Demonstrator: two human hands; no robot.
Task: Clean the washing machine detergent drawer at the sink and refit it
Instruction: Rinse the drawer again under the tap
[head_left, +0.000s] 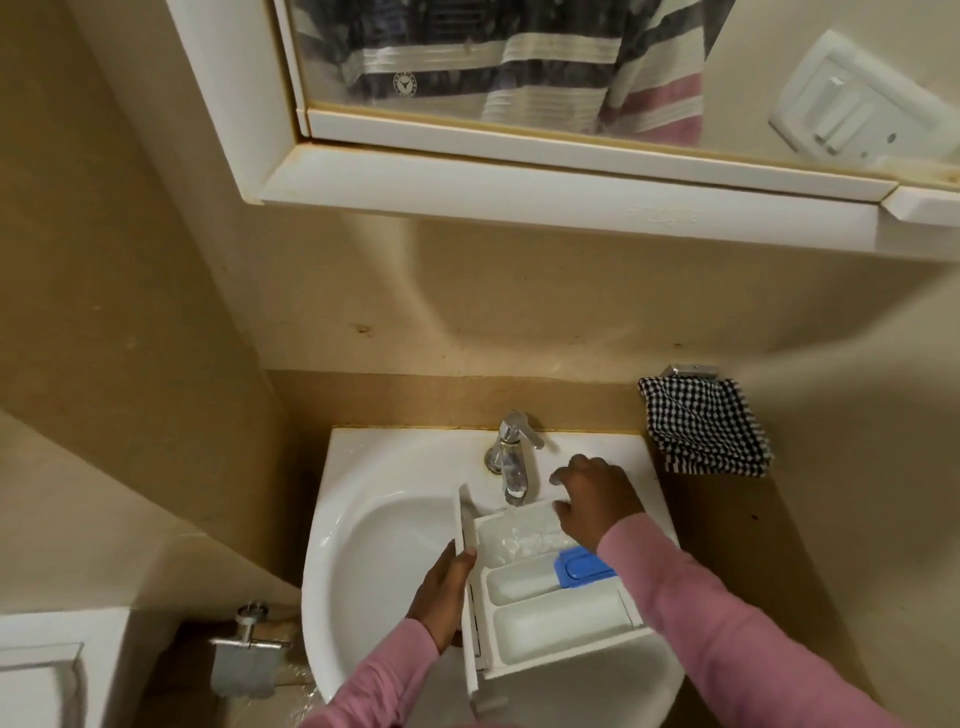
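Observation:
The white detergent drawer (550, 618) lies across the white sink (374, 519), its three compartments facing up and a blue insert (584, 566) in the middle one. Water runs from the chrome tap (511, 457) into the far compartment. My left hand (441, 592) grips the drawer's left side at its front panel. My right hand (595, 501) rests over the drawer's far right corner beside the tap, fingers spread; I cannot tell whether it grips the rim.
A black-and-white checked cloth (706, 426) hangs on a holder right of the sink. A mirrored cabinet (519, 171) juts out overhead. A metal fitting (249, 644) sticks out from the wall low on the left.

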